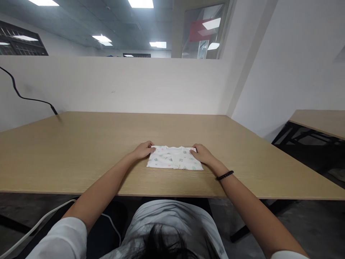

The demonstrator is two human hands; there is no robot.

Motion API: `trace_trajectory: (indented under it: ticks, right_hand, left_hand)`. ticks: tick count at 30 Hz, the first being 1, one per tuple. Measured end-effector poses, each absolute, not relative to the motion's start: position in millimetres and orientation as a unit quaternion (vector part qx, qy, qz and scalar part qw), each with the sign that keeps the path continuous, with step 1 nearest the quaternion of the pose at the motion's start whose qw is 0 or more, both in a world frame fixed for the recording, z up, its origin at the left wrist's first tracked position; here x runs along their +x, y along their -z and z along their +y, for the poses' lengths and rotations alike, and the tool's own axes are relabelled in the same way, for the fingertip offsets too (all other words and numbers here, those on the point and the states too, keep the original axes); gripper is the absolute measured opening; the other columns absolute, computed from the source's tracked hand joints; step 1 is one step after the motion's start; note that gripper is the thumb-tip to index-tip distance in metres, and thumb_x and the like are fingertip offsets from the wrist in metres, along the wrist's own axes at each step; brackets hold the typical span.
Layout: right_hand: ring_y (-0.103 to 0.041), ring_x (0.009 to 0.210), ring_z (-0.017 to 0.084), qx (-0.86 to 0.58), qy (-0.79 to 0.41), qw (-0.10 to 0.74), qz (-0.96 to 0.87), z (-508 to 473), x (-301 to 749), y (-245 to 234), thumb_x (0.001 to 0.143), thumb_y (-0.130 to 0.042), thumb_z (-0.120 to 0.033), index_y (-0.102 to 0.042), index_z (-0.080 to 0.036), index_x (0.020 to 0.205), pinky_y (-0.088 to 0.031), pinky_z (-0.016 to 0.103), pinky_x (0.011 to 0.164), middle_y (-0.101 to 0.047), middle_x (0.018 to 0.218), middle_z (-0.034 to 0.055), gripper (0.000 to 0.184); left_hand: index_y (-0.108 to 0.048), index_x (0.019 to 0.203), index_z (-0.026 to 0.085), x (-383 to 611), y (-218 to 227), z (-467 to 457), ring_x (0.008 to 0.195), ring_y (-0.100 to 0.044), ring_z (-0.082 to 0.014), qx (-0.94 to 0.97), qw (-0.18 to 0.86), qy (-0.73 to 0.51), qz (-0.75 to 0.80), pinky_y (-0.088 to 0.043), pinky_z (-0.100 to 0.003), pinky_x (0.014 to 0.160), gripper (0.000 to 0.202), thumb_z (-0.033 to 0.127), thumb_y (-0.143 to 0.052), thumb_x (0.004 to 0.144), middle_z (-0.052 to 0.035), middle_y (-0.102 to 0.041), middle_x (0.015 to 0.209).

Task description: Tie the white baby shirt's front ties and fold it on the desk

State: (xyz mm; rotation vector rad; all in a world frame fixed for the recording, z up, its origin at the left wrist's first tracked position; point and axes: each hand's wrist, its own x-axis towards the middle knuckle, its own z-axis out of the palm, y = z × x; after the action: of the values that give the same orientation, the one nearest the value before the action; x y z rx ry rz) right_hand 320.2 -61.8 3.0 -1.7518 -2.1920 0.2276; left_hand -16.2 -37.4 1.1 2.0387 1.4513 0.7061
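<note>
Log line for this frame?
left hand: on folded white printed shirt corner | right hand: on opposite corner | surface: tan table

From here, the folded white cotton garment (174, 158) shows small scattered motifs in pale green, pink and blue. Beneath it, the long wooden table top (81, 165) is a light tan with a faint grain. A black beaded bracelet (224, 175) stands out darkly, and a thin black cable (27, 98) crosses the plain white wall (121, 86). The shirt sleeve (58, 239) is white, and a flat red panel (201, 30) shows far off.
</note>
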Motion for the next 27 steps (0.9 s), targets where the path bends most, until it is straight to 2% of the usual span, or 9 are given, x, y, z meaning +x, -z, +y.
trace_trajectory:
  ticks: [3,6,11,17,20,23,25,27]
  right_hand:
    - [-0.063,0.096,0.026,-0.621,-0.085,0.148,-0.765,-62,321,-3,0.094,-0.053,-0.030,-0.066,-0.011,0.102,-0.042,0.029,0.078,-0.070,0.108,0.0184,0.025]
    - [-0.062,0.099,0.026,-0.606,-0.075,0.148,-0.778,-62,323,-3,0.094,-0.052,-0.029,-0.066,-0.011,0.100,-0.042,0.029,0.080,-0.070,0.106,0.0183,0.023]
    - [-0.062,0.096,0.024,-0.590,-0.101,0.174,-0.782,-63,323,-1,0.094,-0.051,-0.027,-0.063,-0.015,0.100,-0.042,0.029,0.080,-0.070,0.105,0.0150,0.018]
    - [-0.061,0.089,0.022,-0.575,-0.184,0.197,-0.773,-77,325,-12,0.089,-0.054,-0.028,-0.060,-0.016,0.100,-0.044,0.028,0.075,-0.069,0.101,0.0108,0.017]
    - [-0.059,0.085,0.021,-0.511,-0.244,0.175,-0.805,-100,329,-22,0.087,-0.055,-0.034,-0.060,-0.016,0.096,-0.044,0.029,0.074,-0.067,0.094,0.0077,0.021]
    - [-0.058,0.081,0.021,-0.474,-0.274,0.154,-0.823,-142,329,-30,0.087,-0.055,-0.038,-0.061,-0.018,0.092,-0.044,0.029,0.072,-0.066,0.091,0.0056,0.021]
    - [-0.058,0.080,0.021,-0.481,-0.274,0.137,-0.822,-179,329,-34,0.086,-0.057,-0.037,-0.062,-0.021,0.091,-0.043,0.030,0.070,-0.067,0.090,0.0048,0.017]
    - [-0.059,0.078,0.022,-0.494,-0.286,0.122,-0.812,-217,331,-37,0.085,-0.060,-0.036,-0.064,-0.025,0.092,-0.043,0.031,0.068,-0.068,0.088,0.0038,0.013]
  left_hand:
    - [-0.064,0.090,0.017,-15,-1,-38,0.088,-0.061,-0.0256,0.748,0.299,-0.271,0.526,-0.045,-0.032,0.076,0.036,0.044,-0.057,0.068,-0.0091,-0.070,0.095]
    - [-0.061,0.079,0.017,-12,0,-38,0.082,-0.059,-0.0233,0.741,0.327,-0.284,0.513,-0.045,-0.031,0.073,0.029,0.043,-0.057,0.066,-0.0069,-0.067,0.084]
    - [-0.057,0.076,0.017,-7,-1,-45,0.072,-0.053,-0.0189,0.715,0.390,-0.296,0.499,-0.043,-0.029,0.066,0.031,0.047,-0.054,0.071,-0.0037,-0.059,0.073]
    - [-0.057,0.096,0.017,-10,-23,-59,0.077,-0.052,-0.0179,0.756,0.433,-0.225,0.436,-0.041,-0.027,0.068,0.048,0.058,-0.064,0.073,-0.0016,-0.058,0.083]
    - [-0.057,0.101,0.018,-15,-36,-73,0.085,-0.053,-0.0194,0.799,0.407,-0.163,0.413,-0.042,-0.027,0.074,0.050,0.056,-0.069,0.071,-0.0030,-0.059,0.094]
    - [-0.057,0.107,0.019,-20,-43,-107,0.092,-0.054,-0.0213,0.834,0.387,-0.101,0.379,-0.043,-0.028,0.079,0.048,0.053,-0.069,0.075,-0.0049,-0.060,0.104]
    - [-0.054,0.114,0.022,-21,-46,-140,0.089,-0.056,-0.0212,0.845,0.385,-0.077,0.363,-0.043,-0.028,0.076,0.046,0.050,-0.066,0.080,-0.0052,-0.060,0.107]
    - [-0.052,0.121,0.025,-22,-50,-177,0.085,-0.057,-0.0209,0.849,0.387,-0.071,0.353,-0.043,-0.028,0.072,0.044,0.049,-0.061,0.086,-0.0036,-0.063,0.102]
